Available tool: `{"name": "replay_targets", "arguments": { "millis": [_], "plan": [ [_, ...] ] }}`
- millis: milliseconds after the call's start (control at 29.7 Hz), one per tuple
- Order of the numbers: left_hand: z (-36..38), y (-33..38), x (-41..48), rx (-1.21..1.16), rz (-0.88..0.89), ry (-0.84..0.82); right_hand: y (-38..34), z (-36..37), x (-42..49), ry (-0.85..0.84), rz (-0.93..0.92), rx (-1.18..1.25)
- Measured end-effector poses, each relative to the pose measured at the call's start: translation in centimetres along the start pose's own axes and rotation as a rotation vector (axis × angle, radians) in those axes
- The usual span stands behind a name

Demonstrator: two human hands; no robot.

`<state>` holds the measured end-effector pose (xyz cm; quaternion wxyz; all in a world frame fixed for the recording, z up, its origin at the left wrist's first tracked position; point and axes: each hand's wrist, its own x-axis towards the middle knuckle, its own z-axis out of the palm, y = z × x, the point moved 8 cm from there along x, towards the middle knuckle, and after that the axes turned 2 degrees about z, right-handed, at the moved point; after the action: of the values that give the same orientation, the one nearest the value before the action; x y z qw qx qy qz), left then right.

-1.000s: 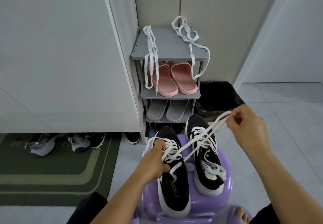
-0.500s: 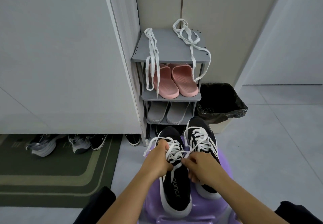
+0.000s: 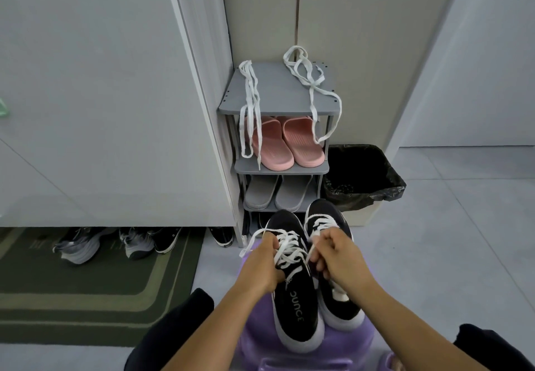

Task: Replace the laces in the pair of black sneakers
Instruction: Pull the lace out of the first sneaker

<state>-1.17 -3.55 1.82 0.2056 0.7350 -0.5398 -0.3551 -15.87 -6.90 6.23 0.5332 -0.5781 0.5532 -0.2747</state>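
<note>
White lace (image 3: 290,252) crosses the left sneaker (image 3: 295,310), which lies toe-away beside the right sneaker (image 3: 325,211) on a purple stool (image 3: 359,339); the left hand (image 3: 262,266) grips one end at its outer side, and the right hand (image 3: 341,257) pinches the other between the shoes.

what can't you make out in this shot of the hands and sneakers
Head view only:
- End of the lace: hidden inside the right hand pinching it.
- Left sneaker side eyelets: covered by the left hand gripping it.
- Right sneaker middle: behind the right hand.
- Shoe rack bottom shelf: blocked by the sneaker toes.
- Purple stool: cut off at the bottom edge.
</note>
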Motion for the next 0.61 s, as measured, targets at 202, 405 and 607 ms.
{"name": "replay_targets", "arguments": {
  "millis": [202, 405, 607],
  "plan": [
    [0.7, -0.3, -1.2, -0.114, -0.003, 0.057, -1.4, -4.9, -0.5, 0.18, -0.072, 0.129],
    [1.8, -2.1, -1.3, -0.484, -0.154, -0.023, 0.4, -1.8, -1.2, -0.148, 0.106, 0.011],
    [2.1, -2.8, -0.7, -0.641, -0.163, 0.007, 2.2, 0.2, -1.4, -0.239, 0.138, -0.506]
  ]
}}
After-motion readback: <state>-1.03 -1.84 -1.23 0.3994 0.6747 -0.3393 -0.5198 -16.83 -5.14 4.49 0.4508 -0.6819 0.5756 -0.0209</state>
